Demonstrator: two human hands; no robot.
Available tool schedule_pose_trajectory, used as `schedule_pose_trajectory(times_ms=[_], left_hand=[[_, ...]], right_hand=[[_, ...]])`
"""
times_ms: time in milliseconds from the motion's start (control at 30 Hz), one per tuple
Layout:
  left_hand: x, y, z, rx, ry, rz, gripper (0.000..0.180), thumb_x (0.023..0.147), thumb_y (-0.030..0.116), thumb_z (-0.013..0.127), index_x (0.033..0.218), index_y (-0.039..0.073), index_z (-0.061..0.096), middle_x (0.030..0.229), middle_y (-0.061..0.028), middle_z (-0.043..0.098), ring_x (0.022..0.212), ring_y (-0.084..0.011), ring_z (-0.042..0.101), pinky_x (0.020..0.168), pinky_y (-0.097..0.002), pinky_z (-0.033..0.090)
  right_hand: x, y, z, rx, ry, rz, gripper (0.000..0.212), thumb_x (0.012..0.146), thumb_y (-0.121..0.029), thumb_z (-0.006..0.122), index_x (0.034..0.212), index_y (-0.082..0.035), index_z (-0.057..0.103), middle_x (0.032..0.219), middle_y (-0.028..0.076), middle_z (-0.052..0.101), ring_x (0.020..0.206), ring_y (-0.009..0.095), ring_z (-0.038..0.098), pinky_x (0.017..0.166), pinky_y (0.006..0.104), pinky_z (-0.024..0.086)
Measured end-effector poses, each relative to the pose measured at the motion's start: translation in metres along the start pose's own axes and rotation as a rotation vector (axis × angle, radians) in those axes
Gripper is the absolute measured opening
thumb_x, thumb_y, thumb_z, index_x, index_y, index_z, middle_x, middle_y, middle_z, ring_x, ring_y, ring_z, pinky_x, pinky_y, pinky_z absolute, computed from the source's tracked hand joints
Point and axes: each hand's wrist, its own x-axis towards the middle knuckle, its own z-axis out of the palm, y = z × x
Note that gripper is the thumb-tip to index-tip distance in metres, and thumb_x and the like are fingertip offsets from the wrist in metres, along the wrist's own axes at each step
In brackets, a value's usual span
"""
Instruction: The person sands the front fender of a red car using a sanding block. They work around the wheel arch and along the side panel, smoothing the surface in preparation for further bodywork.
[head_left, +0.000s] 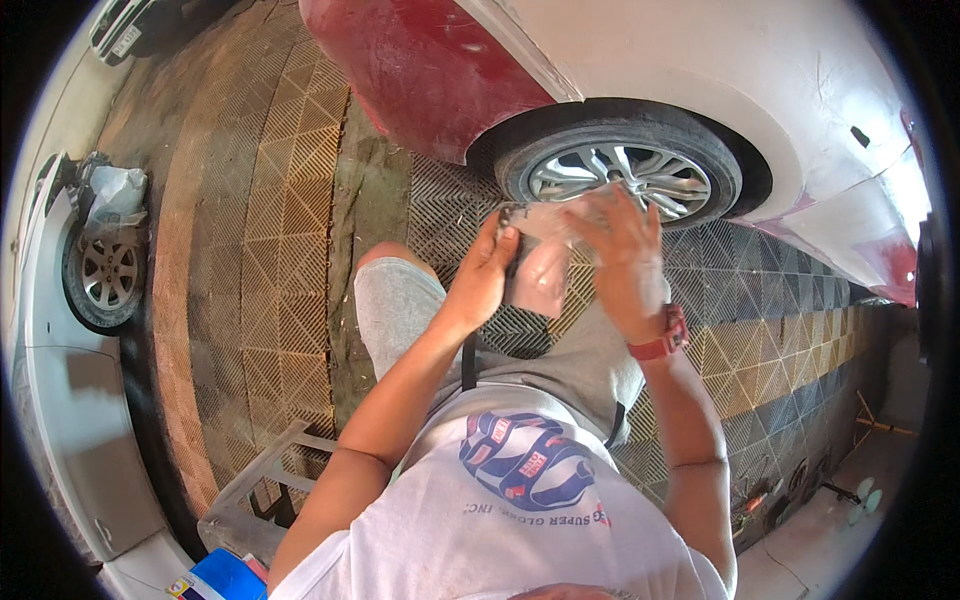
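Note:
My left hand is closed on the edge of a flat pinkish plate, its thumb lying on top. A paler pink smear shows on the plate's face. Across the upper part of the plate lies a whitish-grey strip, blurred, with a dark speckled end by my left thumb. My right hand, with a red watch on the wrist, is over the strip's right end. Motion smears its fingers, so its grip on the strip is unclear. Both hands are in front of a car wheel.
Ahead stands a car with a patchy whitish panel and a red panel. To the left are another vehicle's wheel, a grey plastic stool and a blue item. Grated tiles cover the floor. Several small items lie at lower right.

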Motion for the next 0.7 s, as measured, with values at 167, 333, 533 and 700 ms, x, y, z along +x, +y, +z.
schedule_pose_trajectory(times_ms=[167, 333, 533, 700], left_hand=[[0.001, -0.006, -0.007, -0.052, 0.256, 0.079, 0.047, 0.120, 0.033, 0.052, 0.152, -0.001, 0.053, 0.138, -0.0095, 0.065, 0.127, -0.0158, 0.058, 0.115, -0.0333, 0.043], [0.013, -0.025, -0.027, -0.464, 0.560, 0.000, 0.037, 0.120, 0.023, 0.049, 0.149, 0.001, 0.054, 0.134, -0.0117, 0.069, 0.123, -0.0203, 0.067, 0.108, -0.0367, 0.054], [0.006, 0.009, -0.001, -0.642, 0.228, -0.133, 0.036, 0.119, 0.023, 0.051, 0.148, 0.003, 0.054, 0.137, -0.0129, 0.070, 0.124, -0.0229, 0.071, 0.106, -0.0394, 0.059], [-0.009, 0.003, 0.002, -0.636, 0.201, -0.205, 0.040, 0.118, 0.023, 0.054, 0.152, 0.003, 0.052, 0.140, -0.0137, 0.069, 0.125, -0.0250, 0.071, 0.106, -0.0423, 0.060]], right_hand=[[-0.028, -0.030, 0.012, 0.221, -0.186, -0.244, 0.070, 0.082, 0.006, 0.064, 0.143, -0.026, 0.073, 0.149, 0.006, 0.066, 0.152, 0.033, 0.051, 0.130, 0.0712, 0.024], [-0.033, -0.033, -0.016, 0.231, -0.224, -0.314, 0.072, 0.081, 0.006, 0.067, 0.144, -0.027, 0.073, 0.153, 0.008, 0.063, 0.158, 0.034, 0.046, 0.132, 0.0743, 0.016], [-0.034, -0.040, 0.007, 0.568, -0.219, -0.043, 0.069, 0.086, 0.009, 0.068, 0.150, -0.018, 0.064, 0.160, 0.018, 0.053, 0.157, 0.041, 0.046, 0.124, 0.0578, 0.045], [-0.027, 0.013, 0.028, -0.169, -0.243, -0.119, 0.061, 0.097, -0.004, 0.064, 0.156, -0.016, 0.057, 0.153, 0.017, 0.058, 0.143, 0.040, 0.062, 0.114, 0.0514, 0.055]])
